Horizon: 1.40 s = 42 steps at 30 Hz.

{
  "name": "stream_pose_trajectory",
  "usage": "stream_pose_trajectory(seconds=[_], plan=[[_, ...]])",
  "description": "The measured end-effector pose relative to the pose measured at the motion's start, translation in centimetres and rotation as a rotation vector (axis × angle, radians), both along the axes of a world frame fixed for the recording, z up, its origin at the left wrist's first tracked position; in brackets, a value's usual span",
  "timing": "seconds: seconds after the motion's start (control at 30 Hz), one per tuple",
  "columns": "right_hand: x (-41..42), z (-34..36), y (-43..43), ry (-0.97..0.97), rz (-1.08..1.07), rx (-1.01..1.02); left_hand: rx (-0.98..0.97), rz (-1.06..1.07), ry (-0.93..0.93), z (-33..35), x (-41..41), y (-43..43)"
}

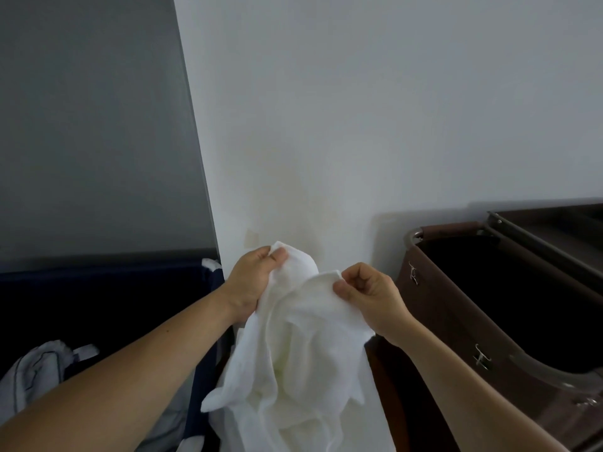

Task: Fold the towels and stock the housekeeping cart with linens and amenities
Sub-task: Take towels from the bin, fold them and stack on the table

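Observation:
A white towel [293, 350] hangs crumpled in front of me, held up against the white wall. My left hand [253, 282] grips its upper left edge, thumb pressed on the cloth. My right hand [368, 293] pinches the edge a little lower and to the right. The rest of the towel drapes down past the bottom of the view. To the right stands the brown housekeeping cart [456, 308] with its dark open bag.
A dark blue bin [107, 288] stands at the left, with pale linen [39, 373] lying in it. The white wall [359, 125] is straight ahead, close behind the towel. Metal clips [412, 274] sit on the cart's side.

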State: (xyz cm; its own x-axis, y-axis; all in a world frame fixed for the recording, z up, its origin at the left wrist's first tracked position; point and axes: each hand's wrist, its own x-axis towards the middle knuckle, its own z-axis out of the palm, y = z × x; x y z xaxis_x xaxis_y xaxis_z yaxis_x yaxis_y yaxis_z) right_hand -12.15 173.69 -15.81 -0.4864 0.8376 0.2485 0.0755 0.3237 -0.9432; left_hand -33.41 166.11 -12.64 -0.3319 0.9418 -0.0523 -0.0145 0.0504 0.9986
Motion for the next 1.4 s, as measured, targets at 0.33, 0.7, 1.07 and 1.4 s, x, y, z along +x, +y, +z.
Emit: stream_pose_trajectory(seconds=[0.33,0.7,1.07,1.4], plan=[[0.1,-1.0,2.0,-0.273,-0.083,0.074,0.189,-0.108,0.217,3.7,1.2,1.5],[1.8,-3.2,5.0,-0.498,0.090,-0.200,0.457,0.308,0.375,6.4,-0.6,4.9],[2.3,6.9,3.6,-0.075,-0.121,0.060,0.031,0.468,0.471,2.2,-4.0,5.7],[-1.4,6.8,2.1,-0.429,-0.006,0.134,0.115,-0.364,0.711,3.9,-0.3,3.4]])
